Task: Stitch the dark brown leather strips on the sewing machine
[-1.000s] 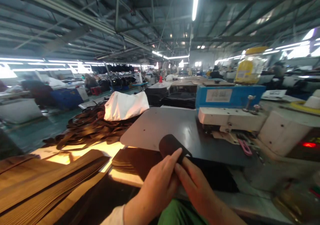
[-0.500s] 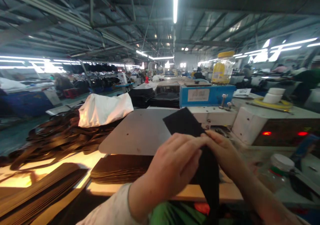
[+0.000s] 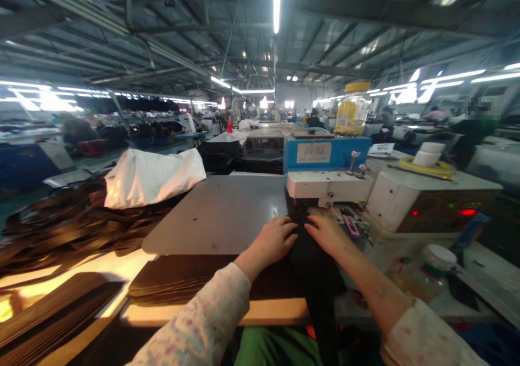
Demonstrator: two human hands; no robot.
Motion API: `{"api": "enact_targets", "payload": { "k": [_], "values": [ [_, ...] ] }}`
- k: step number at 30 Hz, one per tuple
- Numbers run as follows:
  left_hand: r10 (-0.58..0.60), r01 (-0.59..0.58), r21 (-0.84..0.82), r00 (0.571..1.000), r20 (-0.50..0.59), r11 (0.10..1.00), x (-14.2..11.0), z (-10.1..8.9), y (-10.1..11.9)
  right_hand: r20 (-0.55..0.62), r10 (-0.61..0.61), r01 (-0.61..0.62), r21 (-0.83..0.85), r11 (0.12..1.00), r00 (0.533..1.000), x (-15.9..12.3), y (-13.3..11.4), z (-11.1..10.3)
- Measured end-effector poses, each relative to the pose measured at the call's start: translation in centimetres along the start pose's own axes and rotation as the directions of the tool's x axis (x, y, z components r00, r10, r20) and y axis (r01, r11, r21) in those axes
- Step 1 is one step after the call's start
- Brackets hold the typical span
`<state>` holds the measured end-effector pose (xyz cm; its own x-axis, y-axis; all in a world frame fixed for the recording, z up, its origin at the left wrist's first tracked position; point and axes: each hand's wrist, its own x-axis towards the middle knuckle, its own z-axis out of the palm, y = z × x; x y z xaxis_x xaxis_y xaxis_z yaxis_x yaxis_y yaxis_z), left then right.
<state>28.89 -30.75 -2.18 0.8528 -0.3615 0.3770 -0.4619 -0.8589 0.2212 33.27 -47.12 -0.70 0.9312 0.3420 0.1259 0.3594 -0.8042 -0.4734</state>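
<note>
A long black fabric strip runs from beneath the machine's white head down over the table's front edge into my lap. My left hand grips its left edge, fingers bent, beside the grey metal plate. On the opposite edge, my right hand holds the strip with fingers close together, just in front of the head. The strip's far end lies under the head, partly hidden. Pink-handled thread snips rest to the right of my right hand.
Stacked dark fabric pieces lie below the plate; another stack is at left. Tangled brown strips and a white bag sit beyond. At right stand a control box with red lights and a lidded jar.
The black strip went from being held up in both hands, its end raised, to lying under the machine head. My hands moved forward and apart to its two edges.
</note>
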Motion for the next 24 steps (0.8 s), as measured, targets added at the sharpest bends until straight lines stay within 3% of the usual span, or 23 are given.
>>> {"api": "enact_targets", "payload": {
  "k": [5,14,24],
  "values": [
    [0.013,-0.013,-0.009,1.0,-0.009,1.0,0.5,0.3,-0.2,-0.045,0.001,-0.004,-0.064,0.998,0.999,1.4,-0.3,0.4],
    [0.008,-0.009,-0.027,1.0,-0.008,1.0,0.7,0.3,-0.3,-0.091,-0.088,0.082,-0.06,0.995,0.992,1.6,0.1,0.6],
    [-0.001,0.001,-0.006,1.0,0.017,1.0,1.4,0.4,-0.7,-0.047,-0.182,0.166,-0.24,0.956,0.982,2.6,-0.3,0.6]
  ]
}}
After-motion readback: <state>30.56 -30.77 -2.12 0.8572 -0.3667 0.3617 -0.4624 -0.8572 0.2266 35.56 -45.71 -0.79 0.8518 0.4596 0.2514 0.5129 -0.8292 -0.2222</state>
